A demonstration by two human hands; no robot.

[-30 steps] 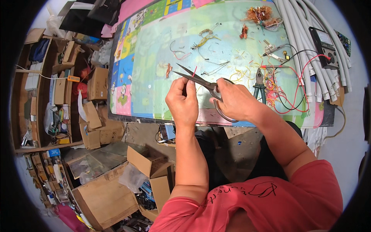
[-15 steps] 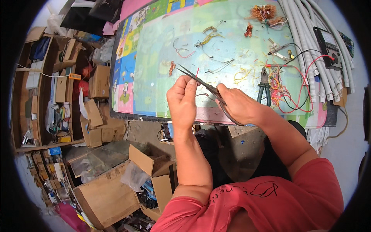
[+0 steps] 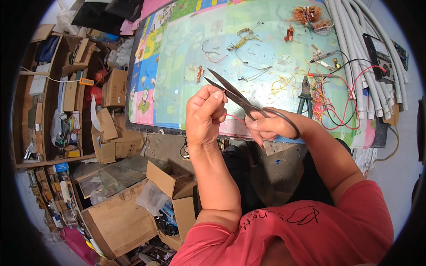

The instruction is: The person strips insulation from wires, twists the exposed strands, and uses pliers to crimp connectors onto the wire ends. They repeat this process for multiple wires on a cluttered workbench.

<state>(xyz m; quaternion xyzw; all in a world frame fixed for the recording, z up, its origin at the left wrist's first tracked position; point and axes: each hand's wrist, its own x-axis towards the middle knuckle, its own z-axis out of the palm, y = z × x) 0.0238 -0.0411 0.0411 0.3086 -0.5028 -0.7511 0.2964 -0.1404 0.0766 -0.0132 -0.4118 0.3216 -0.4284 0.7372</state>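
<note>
My left hand (image 3: 205, 116) is closed in a pinch on a thin red wire (image 3: 235, 116), held over the near edge of the table. From under the left fingers the wire curves toward my right hand (image 3: 278, 126). That hand grips a pair of dark scissors (image 3: 237, 96) by the loop handles. Their blades stand apart, pointing up and left, with the lower blade close by the left thumb and fingertip. A short dark red end of wire shows at the pinch, but whether a blade touches it I cannot tell.
Green-handled pliers (image 3: 305, 98) lie right of the scissors beside tangled wires (image 3: 318, 101). Farther right are a multimeter (image 3: 380, 57) with red and black leads and grey conduits (image 3: 355, 48). Wire scraps (image 3: 243, 43) dot the table (image 3: 177, 66). Shelves (image 3: 49, 102) and cardboard boxes (image 3: 114, 88) stand left.
The scissor blades have spread and the right hand has turned, its handles now higher and to the right. The red end that stuck up above the left fingertips now shows much shorter.
</note>
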